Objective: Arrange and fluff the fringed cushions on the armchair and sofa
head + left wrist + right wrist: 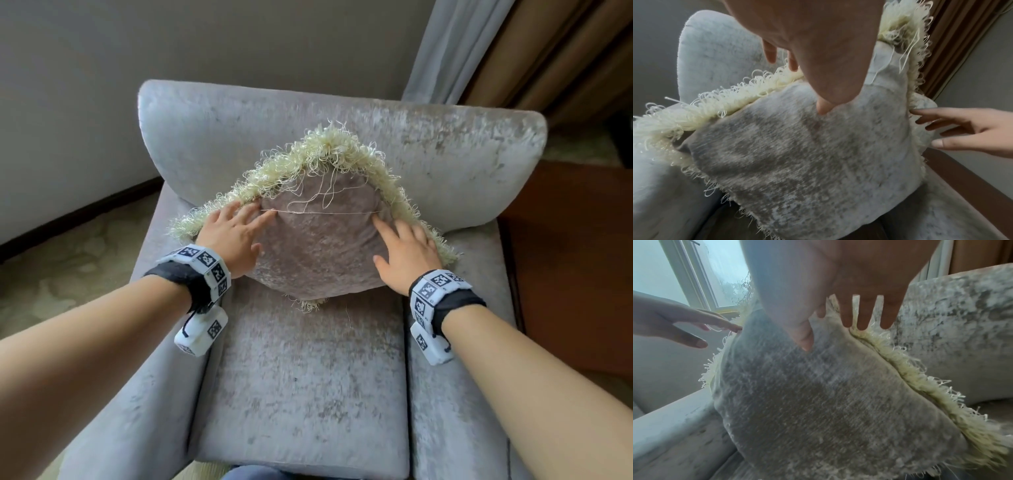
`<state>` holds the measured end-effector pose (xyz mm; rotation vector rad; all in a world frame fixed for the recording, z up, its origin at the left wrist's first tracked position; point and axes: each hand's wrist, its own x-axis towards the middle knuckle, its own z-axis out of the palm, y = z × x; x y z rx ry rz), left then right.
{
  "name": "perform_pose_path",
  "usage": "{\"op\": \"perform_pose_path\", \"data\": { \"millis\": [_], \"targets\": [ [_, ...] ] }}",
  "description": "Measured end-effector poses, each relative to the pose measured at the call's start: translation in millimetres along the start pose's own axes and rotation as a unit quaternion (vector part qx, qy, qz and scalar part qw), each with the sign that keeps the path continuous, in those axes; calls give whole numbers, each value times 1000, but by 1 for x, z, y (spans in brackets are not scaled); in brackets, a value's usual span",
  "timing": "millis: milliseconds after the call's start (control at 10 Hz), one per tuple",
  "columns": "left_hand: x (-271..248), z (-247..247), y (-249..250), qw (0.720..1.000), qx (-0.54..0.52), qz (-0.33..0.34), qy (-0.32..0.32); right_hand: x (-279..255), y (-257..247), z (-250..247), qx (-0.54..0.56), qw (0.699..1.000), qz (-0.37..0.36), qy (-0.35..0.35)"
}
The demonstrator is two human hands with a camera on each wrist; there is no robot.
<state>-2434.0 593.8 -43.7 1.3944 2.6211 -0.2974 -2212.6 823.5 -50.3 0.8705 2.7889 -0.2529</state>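
A taupe velvet cushion (318,246) with a cream looped fringe (329,144) stands on one corner on the grey armchair (308,377), leaning against the backrest (445,144). My left hand (236,229) lies flat on its upper left side, fingers straight and spread by the fringe. On the right side my right hand (404,246) rests the same way. In the left wrist view the left hand (818,48) is over the cushion (797,154); the right hand (962,129) touches the far edge. The right wrist view has my right hand (849,296) spread on the cushion (828,402).
The armchair's armrests (130,394) flank the seat. A grey curtain (455,44) and a brown one (548,51) hang behind on the right. Dark wooden furniture (575,257) stands beside the right armrest. A wall (68,102) and patterned carpet (68,260) lie left.
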Motion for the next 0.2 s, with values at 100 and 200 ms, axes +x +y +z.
{"op": "perform_pose_path", "data": {
  "millis": [100,200],
  "targets": [
    [-11,-24,4,1000,-18,2,-11,-12,-1,-22,32,999,5,-16],
    [-21,-54,1,996,-81,8,-24,-22,-2,-48,72,997,2,-4]
  ]
}}
